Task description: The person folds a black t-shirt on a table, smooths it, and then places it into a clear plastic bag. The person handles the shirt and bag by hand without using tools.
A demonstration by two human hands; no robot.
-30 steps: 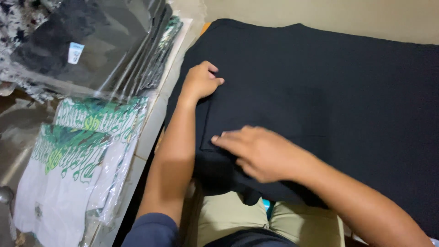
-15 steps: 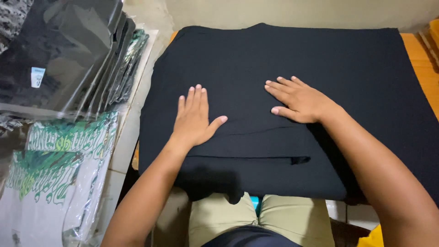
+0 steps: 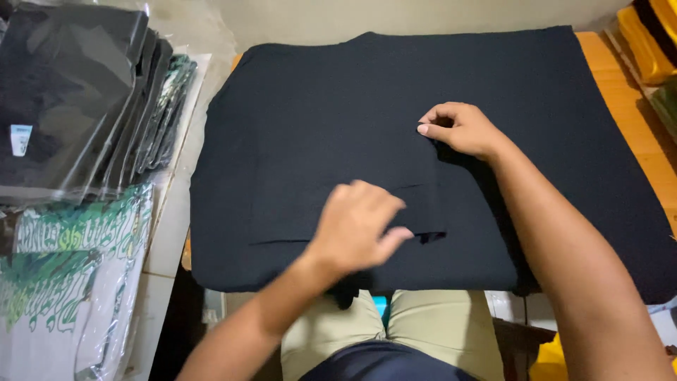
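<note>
At the far left a slanted stack of bagged dark shirts [image 3: 77, 106] leans in clear plastic, and below it lie bagged pale shirts with green print [image 3: 63, 282], well apart from the work; just right of these runs a pale tiled ledge [image 3: 166, 240]; next comes the black garment [image 3: 317, 127], spread flat over the wooden table [image 3: 620, 92] and covering nearly all of it, its near edge hanging over the person's lap; a folded panel of the same cloth lies on top, its long axis running away from the person, its top end pointing to the far wall and its near right corner sitting close to the left thumb; the left hand [image 3: 356, 226] lies over the lower part of that panel, palm down, fingers loosely spread and slightly curled, gripping nothing that can be seen, though whether the palm presses the cloth cannot be told; further right the right hand [image 3: 458, 130] is curled nearly closed at the panel's upper right edge, fingertips and thumb pinching a fold of the black cloth; its forearm crosses the garment's right half; at the far right, off the cloth, yellow folded items [image 3: 645, 42] sit on the table's corner; nothing lies on the garment between the two hands.
</note>
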